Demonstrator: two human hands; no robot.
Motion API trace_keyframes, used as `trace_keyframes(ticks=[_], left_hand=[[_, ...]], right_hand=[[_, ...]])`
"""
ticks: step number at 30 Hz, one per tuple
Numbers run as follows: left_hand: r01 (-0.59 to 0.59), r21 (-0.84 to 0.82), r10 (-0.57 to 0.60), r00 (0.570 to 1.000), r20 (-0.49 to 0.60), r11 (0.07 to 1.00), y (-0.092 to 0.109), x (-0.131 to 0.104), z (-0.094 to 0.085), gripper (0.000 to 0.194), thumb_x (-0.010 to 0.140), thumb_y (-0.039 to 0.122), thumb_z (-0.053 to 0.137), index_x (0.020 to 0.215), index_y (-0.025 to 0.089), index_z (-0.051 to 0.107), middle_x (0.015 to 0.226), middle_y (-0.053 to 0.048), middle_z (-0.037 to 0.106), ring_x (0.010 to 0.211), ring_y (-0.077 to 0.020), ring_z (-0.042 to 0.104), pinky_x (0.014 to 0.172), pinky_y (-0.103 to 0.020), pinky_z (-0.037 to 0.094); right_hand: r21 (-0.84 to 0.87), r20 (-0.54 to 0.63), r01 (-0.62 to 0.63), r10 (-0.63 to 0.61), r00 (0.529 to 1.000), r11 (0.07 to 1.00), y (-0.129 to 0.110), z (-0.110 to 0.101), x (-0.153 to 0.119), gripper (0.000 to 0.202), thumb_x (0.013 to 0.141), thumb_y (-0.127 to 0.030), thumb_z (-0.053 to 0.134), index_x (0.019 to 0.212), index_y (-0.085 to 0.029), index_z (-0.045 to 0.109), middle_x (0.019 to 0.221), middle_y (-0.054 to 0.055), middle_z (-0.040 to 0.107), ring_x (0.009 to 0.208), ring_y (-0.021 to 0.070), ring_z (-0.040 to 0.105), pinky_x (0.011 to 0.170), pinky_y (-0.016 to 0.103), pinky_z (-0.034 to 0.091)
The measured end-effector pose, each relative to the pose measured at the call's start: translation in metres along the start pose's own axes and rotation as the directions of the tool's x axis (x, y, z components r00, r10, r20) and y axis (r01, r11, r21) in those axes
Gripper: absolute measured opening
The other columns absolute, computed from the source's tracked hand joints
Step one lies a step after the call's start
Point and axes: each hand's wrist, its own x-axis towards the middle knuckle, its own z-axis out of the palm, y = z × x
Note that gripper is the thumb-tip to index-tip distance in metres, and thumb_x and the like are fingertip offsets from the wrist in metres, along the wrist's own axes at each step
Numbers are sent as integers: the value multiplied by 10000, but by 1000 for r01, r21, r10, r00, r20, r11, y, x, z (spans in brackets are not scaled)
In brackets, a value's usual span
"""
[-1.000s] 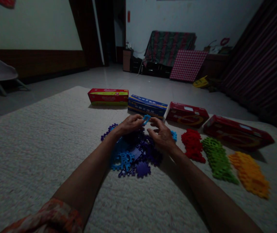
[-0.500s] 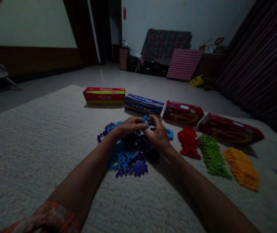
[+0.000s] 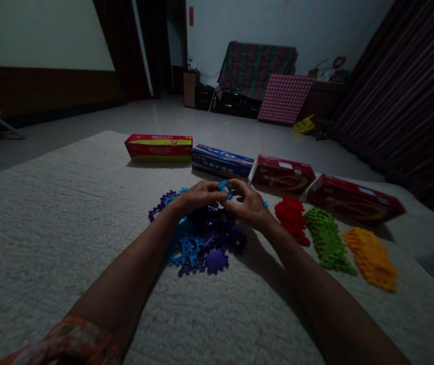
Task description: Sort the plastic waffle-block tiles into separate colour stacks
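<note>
A light-blue interlocking plastic piece (image 3: 225, 188) is pinched between the fingertips of both hands. My left hand (image 3: 200, 195) grips it from the left, fingers closed. From the right, my right hand (image 3: 250, 204) holds the same piece with thumb and fingers. Beneath the hands lies a mixed pile of dark-purple pieces (image 3: 217, 260) and light-blue pieces (image 3: 186, 250) with toothed edges. My hands and wrists hide the middle of that pile.
Right of the pile lie stacks of red pieces (image 3: 291, 220), green pieces (image 3: 329, 240) and orange pieces (image 3: 370, 258). Behind stand a red-and-yellow box (image 3: 159, 148), a blue box (image 3: 222, 162) and two dark-red boxes (image 3: 283, 173). All rest on a pale textured mat (image 3: 68, 213).
The view has shifted slightly, so the boxes and stacks appear a little further left. Both hands still hold the light-blue piece, which looks slightly turned.
</note>
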Motion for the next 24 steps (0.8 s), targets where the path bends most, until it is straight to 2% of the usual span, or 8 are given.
trace_keyframes(ticks=[5, 9, 11, 14, 16, 18, 21, 24], left_hand=[[43, 14, -43, 999, 16, 999, 3, -1, -5, 433, 764, 563, 737, 913, 156, 733, 893, -67, 725, 850, -194, 658, 810, -346, 509], [79, -34, -83, 989, -124, 996, 9, -2, -10, 453, 743, 565, 765, 948, 163, 728, 1069, -120, 744, 946, -225, 690, 838, -367, 531], [78, -42, -85, 973, -215, 996, 10, -2, -15, 443, 726, 536, 786, 952, 160, 723, 1076, -127, 747, 911, -213, 700, 800, -343, 537], [59, -39, -68, 946, -318, 998, 9, -4, -26, 415, 701, 487, 806, 930, 151, 721, 980, -113, 756, 780, -170, 693, 711, -293, 528], [43, -36, -53, 920, -389, 998, 8, -5, -34, 381, 687, 451, 808, 895, 146, 717, 873, -89, 748, 658, -130, 649, 632, -259, 501], [23, -41, -39, 880, -473, 999, 7, -7, -42, 347, 676, 413, 803, 868, 140, 708, 760, -55, 715, 551, -94, 575, 552, -229, 452], [-2, -67, -38, 806, -591, 998, 7, -9, -50, 299, 664, 350, 786, 850, 134, 695, 626, -3, 634, 465, -66, 479, 473, -200, 364], [18, -89, -72, 746, -661, 996, 9, -9, -54, 240, 669, 296, 750, 833, 132, 686, 558, 27, 570, 434, -60, 432, 443, -191, 311]], right_hand=[[-61, -2, 56, -56, 998, 997, 1, -13, 3, 380, 806, -378, 709, 1138, -206, 639, 1123, 100, 686, 992, 241, 673, 867, 399, 551], [-253, 16, 19, -16, 1000, 967, 12, -50, 6, 564, 771, -231, 679, 1317, -196, 539, 1240, 139, 631, 1156, 285, 620, 960, 431, 518], [-412, 50, -15, 39, 998, 911, 17, -69, 5, 642, 742, -141, 630, 1367, -199, 501, 1290, 147, 603, 1212, 295, 588, 1014, 439, 484], [-604, 115, -99, 210, 971, 790, 21, -86, 2, 680, 738, -95, 588, 1399, -216, 481, 1343, 148, 586, 1274, 320, 549, 1041, 478, 452], [-679, 147, -122, 296, 944, 724, 22, -87, -1, 689, 744, -97, 593, 1411, -229, 479, 1379, 145, 577, 1305, 341, 526, 1040, 519, 436], [-717, 169, -109, 323, 931, 688, 23, -84, -2, 700, 745, -96, 599, 1419, -243, 481, 1408, 138, 568, 1322, 353, 510, 1039, 545, 419], [-735, 191, -92, 336, 922, 672, 27, -77, -3, 724, 744, -93, 607, 1440, -245, 473, 1426, 145, 562, 1332, 356, 496, 1050, 553, 393], [-736, 191, -95, 340, 921, 670, 30, -74, -2, 747, 734, -113, 626, 1455, -225, 466, 1447, 166, 542, 1334, 366, 488, 1050, 551, 387]])
